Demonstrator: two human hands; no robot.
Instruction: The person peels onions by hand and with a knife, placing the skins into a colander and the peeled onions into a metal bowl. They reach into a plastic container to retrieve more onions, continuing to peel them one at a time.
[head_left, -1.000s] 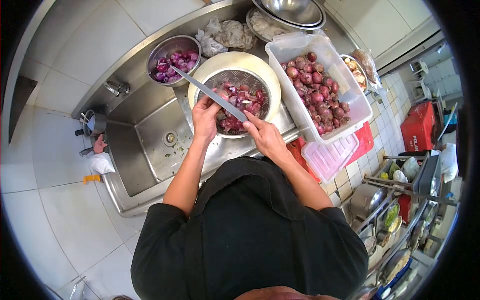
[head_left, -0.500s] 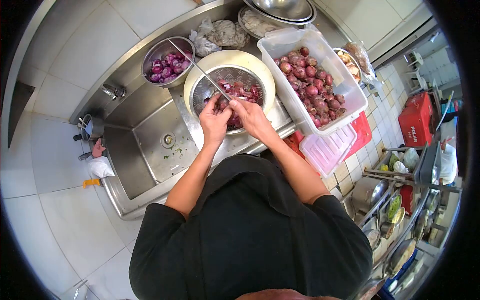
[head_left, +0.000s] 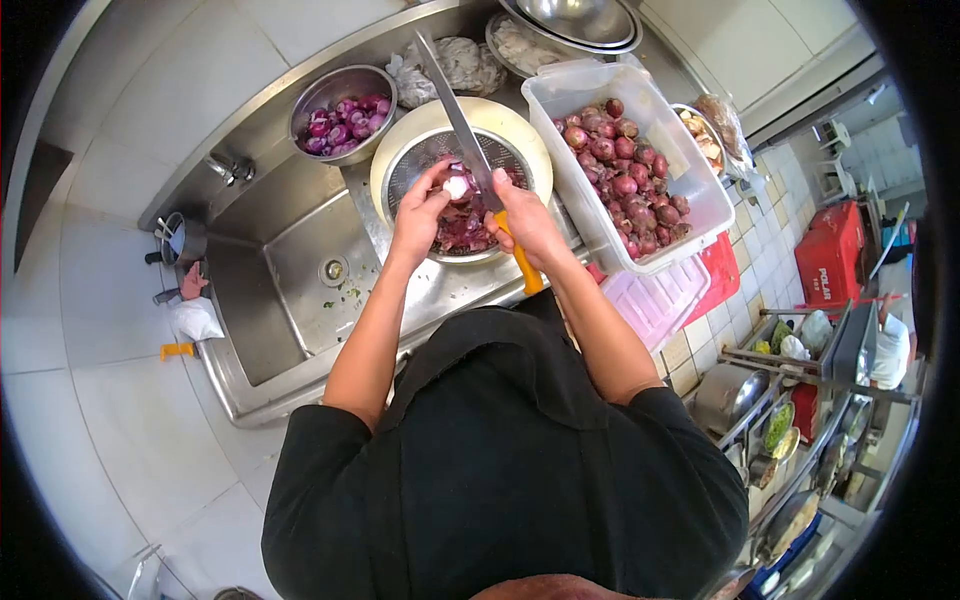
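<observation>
My left hand point(head_left: 420, 215) pinches a red onion point(head_left: 457, 186) whose pale cut face shows, above a perforated steel colander point(head_left: 405, 168). My right hand point(head_left: 528, 228) is closed around the yellow handle of a long knife point(head_left: 461, 125), its blade pointing up and away from me. Purple onion skins point(head_left: 465, 235) lie in the colander, which rests in a cream-coloured round tub point(head_left: 530, 135). Peeled onions point(head_left: 345, 125) fill part of a steel bowl point(head_left: 300, 122) beyond my left hand. To the right, a clear plastic bin point(head_left: 700, 150) holds many unpeeled red onions point(head_left: 630, 175).
A steel sink basin point(head_left: 290, 310) with a drain and green scraps is at left, below a tap point(head_left: 230, 170). Behind stand plastic bags point(head_left: 460, 65) and stacked steel bowls point(head_left: 575, 20). A pink lid point(head_left: 655, 300) lies below the bin; shelving point(head_left: 800, 400) with pots is at right.
The knife has swung from slanting left to nearly upright, its broad blade and yellow handle now showing. My right hand has shifted right, away from my left, and the onion's pale face is exposed.
</observation>
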